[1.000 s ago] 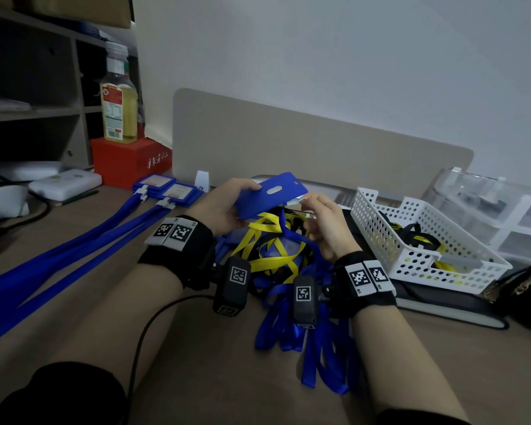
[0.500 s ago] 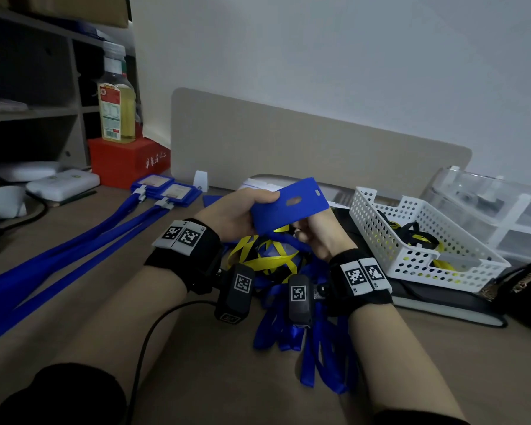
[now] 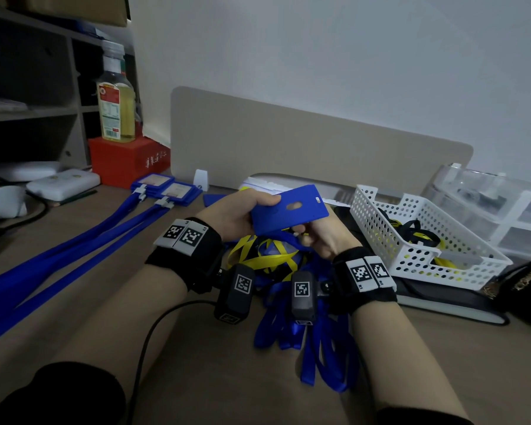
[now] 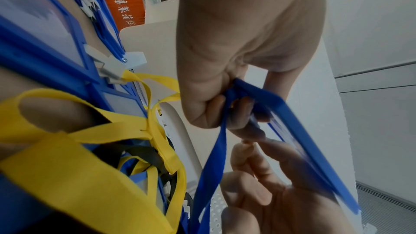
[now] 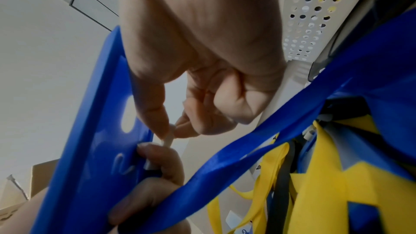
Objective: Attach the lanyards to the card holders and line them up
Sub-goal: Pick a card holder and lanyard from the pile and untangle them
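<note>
We see our left hand (image 3: 236, 214) up over the counter (image 3: 196, 363), its grip closed on a blue holder (image 3: 288, 214). The holder is in the air, tilted, at about the middle of the head view. Its back faces us, so we cannot see the front from there. Our thumb lies on its top edge and the other fingers are hidden under it.

Our right hand (image 3: 325, 240) is just at 5 o'clock from the holder, tucked partly under it. In the right wrist view its thumb and first finger pinch a small white clip (image 5: 168, 137). The clip is tiny and blurry, and most of it is hidden by the fingertips. It sits right at the holder's edge, but we cannot tell if it is hooked on. A blue lanyard (image 5: 270, 140) runs down from the hands. Where it meets the clip is hidden.

Under the hands lies a pile (image 3: 276, 265) of blue and yellow lanyards. Our wrists cover part of it.

At 10 o'clock two finished holders (image 3: 166, 190) lie side by side, and their straps (image 3: 74, 256) run off the left edge of the picture.

At 3 o'clock is a white basket (image 3: 380, 240) with yellow and black straps inside. We cannot make out what else it holds.
</note>
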